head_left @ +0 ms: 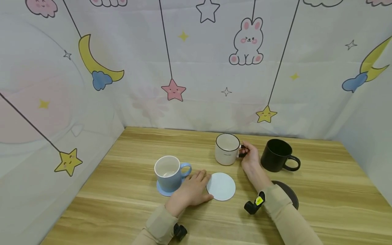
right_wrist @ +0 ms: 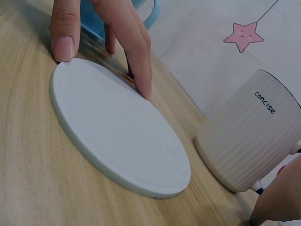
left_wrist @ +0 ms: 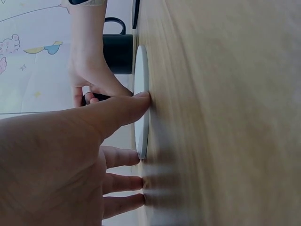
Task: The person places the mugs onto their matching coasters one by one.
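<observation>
My right hand (head_left: 251,159) grips the handle of a white mug (head_left: 226,151) by its black-coloured grip, near the back of the table. The mug has ribbed sides, a dark rim and the word "concise", seen in the right wrist view. My left hand (head_left: 193,190) holds a round white coaster (right_wrist: 120,129) at its left edge, thumb and index finger (right_wrist: 141,82) set apart against the rim. The other left fingers reach down to the table beside it. Just behind that hand a blue mug (head_left: 169,175) stands upright on a blue coaster (head_left: 163,191), its handle close by the fingers.
To the right of my right hand stands a black mug (head_left: 275,156), handle pointing right. A black coaster (head_left: 289,194) lies partly hidden under my right forearm. The wooden table (head_left: 128,149) meets a printed cloth (head_left: 202,109) at the back and sides.
</observation>
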`<state>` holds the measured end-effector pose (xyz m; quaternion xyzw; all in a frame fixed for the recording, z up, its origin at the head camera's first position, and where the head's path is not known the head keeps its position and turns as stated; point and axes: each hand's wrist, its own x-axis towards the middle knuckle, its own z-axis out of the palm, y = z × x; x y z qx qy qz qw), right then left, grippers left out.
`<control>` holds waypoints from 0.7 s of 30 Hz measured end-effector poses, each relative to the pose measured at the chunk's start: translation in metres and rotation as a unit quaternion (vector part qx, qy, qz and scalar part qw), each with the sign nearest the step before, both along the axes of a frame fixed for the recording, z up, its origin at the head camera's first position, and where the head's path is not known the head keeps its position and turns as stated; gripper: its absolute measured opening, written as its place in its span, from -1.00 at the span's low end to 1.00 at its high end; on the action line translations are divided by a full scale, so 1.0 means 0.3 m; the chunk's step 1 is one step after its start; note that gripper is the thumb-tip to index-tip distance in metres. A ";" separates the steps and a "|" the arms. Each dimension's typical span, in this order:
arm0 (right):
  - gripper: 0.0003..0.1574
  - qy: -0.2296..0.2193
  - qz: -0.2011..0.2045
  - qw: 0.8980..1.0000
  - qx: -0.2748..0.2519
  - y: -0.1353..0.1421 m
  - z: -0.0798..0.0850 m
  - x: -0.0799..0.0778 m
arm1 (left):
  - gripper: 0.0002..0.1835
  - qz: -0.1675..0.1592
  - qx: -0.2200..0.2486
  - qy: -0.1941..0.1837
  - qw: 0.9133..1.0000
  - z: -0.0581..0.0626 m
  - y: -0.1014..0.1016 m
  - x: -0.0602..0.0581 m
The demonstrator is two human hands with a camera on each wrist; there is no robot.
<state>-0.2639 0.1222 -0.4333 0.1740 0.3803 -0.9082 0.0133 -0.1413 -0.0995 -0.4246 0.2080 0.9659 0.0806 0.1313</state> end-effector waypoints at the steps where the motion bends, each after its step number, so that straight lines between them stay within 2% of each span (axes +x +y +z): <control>1: -0.38 -0.001 0.000 1.000 0.001 0.000 0.002 0.003 | -0.17 0.000 0.001 -0.001 1.000 0.000 0.000 0.001; 21: -0.41 -0.010 -0.009 1.000 -0.023 0.007 0.008 0.035 | -0.17 0.004 -0.002 -0.003 1.000 -0.001 0.003 0.003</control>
